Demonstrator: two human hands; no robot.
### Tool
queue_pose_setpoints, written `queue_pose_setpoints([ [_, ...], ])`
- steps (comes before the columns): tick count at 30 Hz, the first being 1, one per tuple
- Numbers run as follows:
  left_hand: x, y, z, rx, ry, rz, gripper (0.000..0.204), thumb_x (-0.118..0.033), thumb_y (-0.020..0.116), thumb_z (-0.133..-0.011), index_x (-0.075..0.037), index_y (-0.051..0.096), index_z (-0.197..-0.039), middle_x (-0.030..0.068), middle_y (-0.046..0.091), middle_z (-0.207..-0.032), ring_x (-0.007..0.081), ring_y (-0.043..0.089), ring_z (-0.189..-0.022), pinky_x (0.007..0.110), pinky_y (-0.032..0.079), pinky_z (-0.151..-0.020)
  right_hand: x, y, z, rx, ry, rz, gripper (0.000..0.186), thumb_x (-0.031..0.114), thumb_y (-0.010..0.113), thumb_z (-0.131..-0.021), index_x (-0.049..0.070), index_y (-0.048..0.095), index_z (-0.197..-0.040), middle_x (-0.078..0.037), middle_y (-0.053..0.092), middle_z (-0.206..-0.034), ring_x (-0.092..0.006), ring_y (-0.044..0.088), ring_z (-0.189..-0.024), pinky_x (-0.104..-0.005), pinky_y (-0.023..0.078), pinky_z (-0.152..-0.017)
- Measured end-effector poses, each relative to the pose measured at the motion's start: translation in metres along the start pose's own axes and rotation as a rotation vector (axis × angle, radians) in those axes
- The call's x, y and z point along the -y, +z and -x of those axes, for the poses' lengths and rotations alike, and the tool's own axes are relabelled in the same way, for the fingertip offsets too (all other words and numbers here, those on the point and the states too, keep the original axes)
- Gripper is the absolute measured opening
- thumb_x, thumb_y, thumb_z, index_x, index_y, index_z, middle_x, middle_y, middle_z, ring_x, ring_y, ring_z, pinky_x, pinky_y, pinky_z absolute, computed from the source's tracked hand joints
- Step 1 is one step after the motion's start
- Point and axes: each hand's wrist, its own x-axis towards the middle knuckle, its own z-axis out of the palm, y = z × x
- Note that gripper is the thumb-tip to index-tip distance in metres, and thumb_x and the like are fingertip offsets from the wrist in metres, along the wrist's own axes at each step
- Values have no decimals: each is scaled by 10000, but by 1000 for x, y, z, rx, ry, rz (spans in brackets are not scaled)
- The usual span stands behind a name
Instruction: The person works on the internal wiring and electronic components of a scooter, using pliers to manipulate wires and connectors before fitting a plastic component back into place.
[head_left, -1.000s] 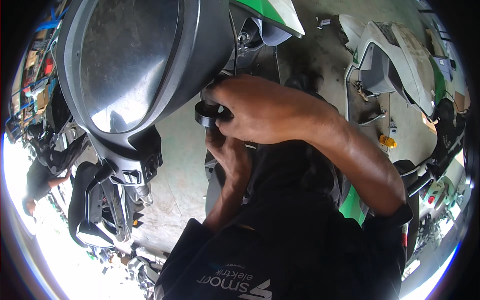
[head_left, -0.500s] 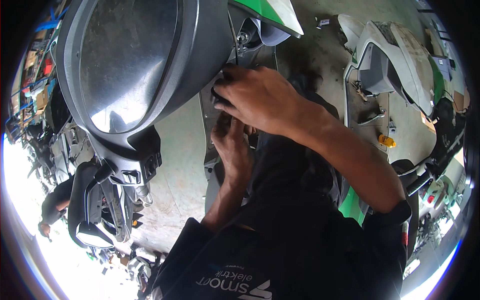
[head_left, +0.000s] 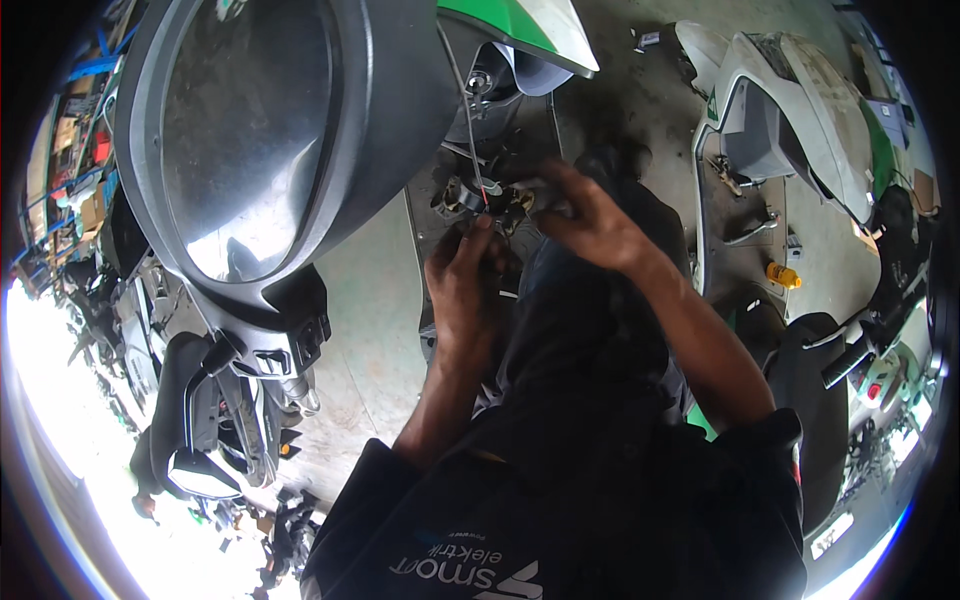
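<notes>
A thin grey cable point(head_left: 466, 110) runs down beside the scooter's dark front panel point(head_left: 395, 110). Its lower end shows a small reddish bit of wire just above my left hand point(head_left: 465, 265), whose thumb and fingers are closed on it. To the right of that end, my right hand point(head_left: 590, 220) is raised with bent fingers, apart from the left one. Motion smears its fingertips, and whether they hold anything is unclear. Behind the hands lies a cluster of metal and dark parts point(head_left: 460, 195), partly covered by the fingers.
A mirror point(head_left: 200, 470) and handlebar switch housing point(head_left: 290, 345) stand at the left. Another white and green scooter point(head_left: 800, 100) is at the right, with a yellow bottle point(head_left: 783, 276) on its footboard. Crowded shelves point(head_left: 85, 180) line the far left.
My right hand has drawn away to the right and down from the left hand, uncovering the cable and the parts behind. The left hand stays near the same place.
</notes>
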Motion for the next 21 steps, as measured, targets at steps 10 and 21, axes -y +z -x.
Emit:
queue_pose_setpoints([
  [10, -10, 0, 3, 7, -35, 6, 210, -196, 673, -942, -17, 594, -1018, -8, 491, -735, 99, 455, -634, 274, 381, -596, 16, -13, -6, 242, 217, -60, 401, 175, 720, -909, 16, 617, -1263, -147, 685, -1141, -221, 635, -1068, -368, 488, -941],
  [21, -12, 22, 8, 0, 271, -445, 191, -220, 635, -926, -32, 602, -933, -45, 371, -650, 57, 351, -568, 273, 373, -582, 52, -29, 11, 203, 197, -22, 430, 212, 703, -924, -9, 604, -1279, -191, 709, -1064, -305, 682, -1011, -405, 513, -914],
])
